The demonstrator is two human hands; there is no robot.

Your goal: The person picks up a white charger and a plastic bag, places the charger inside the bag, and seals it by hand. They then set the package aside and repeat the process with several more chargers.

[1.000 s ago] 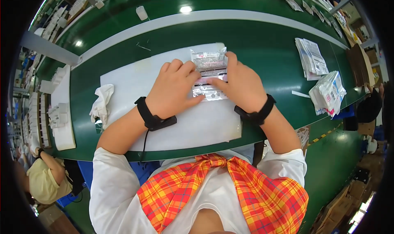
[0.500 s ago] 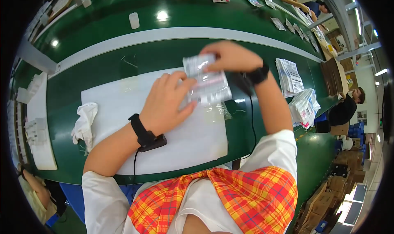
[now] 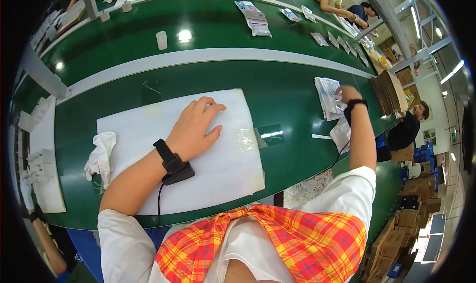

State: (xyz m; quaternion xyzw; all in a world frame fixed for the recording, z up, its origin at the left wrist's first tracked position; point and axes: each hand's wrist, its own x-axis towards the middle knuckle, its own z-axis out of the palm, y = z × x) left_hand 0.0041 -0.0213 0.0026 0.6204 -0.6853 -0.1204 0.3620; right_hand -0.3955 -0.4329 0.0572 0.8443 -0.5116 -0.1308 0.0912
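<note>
My left hand (image 3: 196, 126) rests over a white sheet (image 3: 213, 169) taped to the green table, its fingers apart and nothing in them. A black wristband with a small dark box sits on that wrist. Out to the right, my right hand (image 3: 351, 94) is at the edge of a stack of flat printed plastic packets (image 3: 327, 97). Its fingers are blurred and partly hidden, so their grip does not show. Below it lies a second pile of white packets (image 3: 341, 134), partly covered by my forearm.
A crumpled white glove (image 3: 101, 154) lies at the sheet's left edge. Across the pale rail (image 3: 208, 55), printed packets (image 3: 255, 22) and a white object (image 3: 161, 40) rest on green surface. Brown cardboard (image 3: 389, 92) is stacked at right. A container of white strips (image 3: 307, 188) sits below the table edge.
The packet that was between my hands has left them; a silvery packet now shows beyond the rail. My right hand has swung right to the stack. My left hand stays over the sheet.
</note>
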